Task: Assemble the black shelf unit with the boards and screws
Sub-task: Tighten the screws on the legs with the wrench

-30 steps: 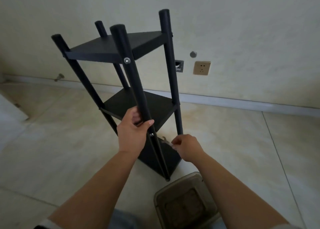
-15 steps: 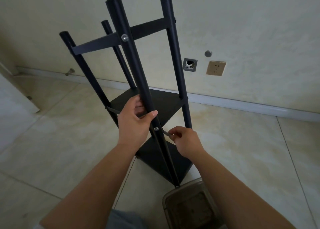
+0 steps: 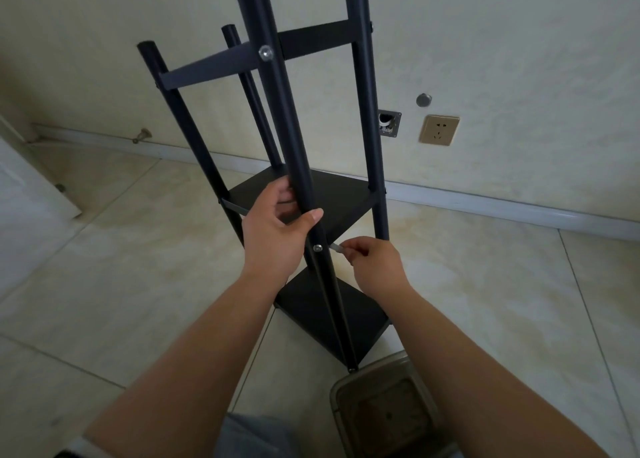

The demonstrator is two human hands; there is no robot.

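The black shelf unit (image 3: 363, 118) stands on the tiled floor in front of me, with four round posts and three boards. My left hand (image 3: 273, 235) grips the nearest post (image 3: 277, 104) at the height of the middle board (image 3: 343, 201). A silver screw head (image 3: 317, 248) shows in that post just below my thumb. My right hand (image 3: 374, 267) pinches a small silver wrench (image 3: 336, 247), whose tip lies close to the right of that screw. Another screw (image 3: 265, 52) sits in the same post at the top board (image 3: 311, 41).
A clear plastic box (image 3: 384, 409) lies on the floor at the foot of the shelf, near my right forearm. The wall behind carries a socket (image 3: 439, 130) and a small open wall box (image 3: 388, 123). A white door edge (image 3: 31, 187) stands at the left.
The view has dropped lower and closer to the shelf. My right hand has risen from near the floor and brought the wrench up beside the middle screw. My left hand keeps its grip on the post.
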